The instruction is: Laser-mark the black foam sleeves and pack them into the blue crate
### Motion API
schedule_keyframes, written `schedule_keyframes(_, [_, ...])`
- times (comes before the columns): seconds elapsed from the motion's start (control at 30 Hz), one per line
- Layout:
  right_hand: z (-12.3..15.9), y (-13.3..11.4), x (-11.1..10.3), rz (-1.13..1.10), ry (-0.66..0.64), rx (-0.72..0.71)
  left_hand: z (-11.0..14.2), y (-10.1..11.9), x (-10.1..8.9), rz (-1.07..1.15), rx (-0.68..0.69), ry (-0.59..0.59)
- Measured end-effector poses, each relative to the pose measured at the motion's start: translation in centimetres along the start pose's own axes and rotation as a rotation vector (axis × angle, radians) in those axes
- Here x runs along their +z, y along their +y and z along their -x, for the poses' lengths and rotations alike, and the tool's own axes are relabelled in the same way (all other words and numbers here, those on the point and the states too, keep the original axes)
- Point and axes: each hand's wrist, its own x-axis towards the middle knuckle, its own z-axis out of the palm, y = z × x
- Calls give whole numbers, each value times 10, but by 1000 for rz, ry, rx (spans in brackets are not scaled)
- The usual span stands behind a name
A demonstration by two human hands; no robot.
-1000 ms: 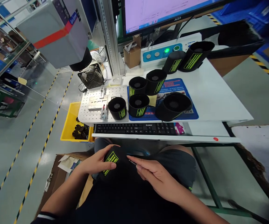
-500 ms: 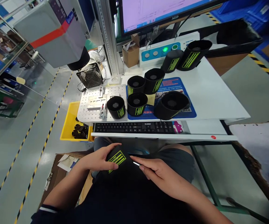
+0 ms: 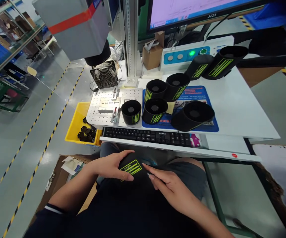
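Observation:
My left hand (image 3: 110, 164) is wrapped round a black sleeve with neon-green stripes (image 3: 131, 168), held on my lap just below the keyboard (image 3: 147, 136). My right hand (image 3: 169, 185) is beside it on the right, fingers pinched on a thin metal tool whose tip touches the sleeve's right edge. On the white table (image 3: 232, 105) above stand several more black sleeves with green stripes (image 3: 154, 111), and a larger black one (image 3: 191, 115) lies on the blue mat (image 3: 204, 99).
A perforated metal fixture plate (image 3: 105, 109) sits at the table's left under a grey machine head (image 3: 75, 26). A yellow bin (image 3: 77, 127) of black round parts hangs at the left. A fan (image 3: 105, 76), a control box with a green light (image 3: 187, 55), a monitor (image 3: 194, 10) and a cardboard box (image 3: 65, 172) are nearby.
My left hand has turned the sleeve so its green stripes face up more. The right hand has moved closer to it. My view has shifted left.

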Motion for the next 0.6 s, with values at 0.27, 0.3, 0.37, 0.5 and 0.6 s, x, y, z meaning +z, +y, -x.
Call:
schedule_keyframes(0.27, [1,6,16,-42,88,-81,5,-8,0,-10,22,18])
schedule_keyframes(0.3, [1,7,18,-41,101,-92,5,-9,0,-9,25,21])
schedule_keyframes(0.37, [1,11,21,-38,129,-108,6,-11,0,-6,29,36])
schedule_keyframes(0.5, [1,17,28,-35,174,-130,6,-12,1,16,31,56])
schedule_keyframes(0.6, [1,19,33,-47,215,-128,5,-11,4,44,-12,66])
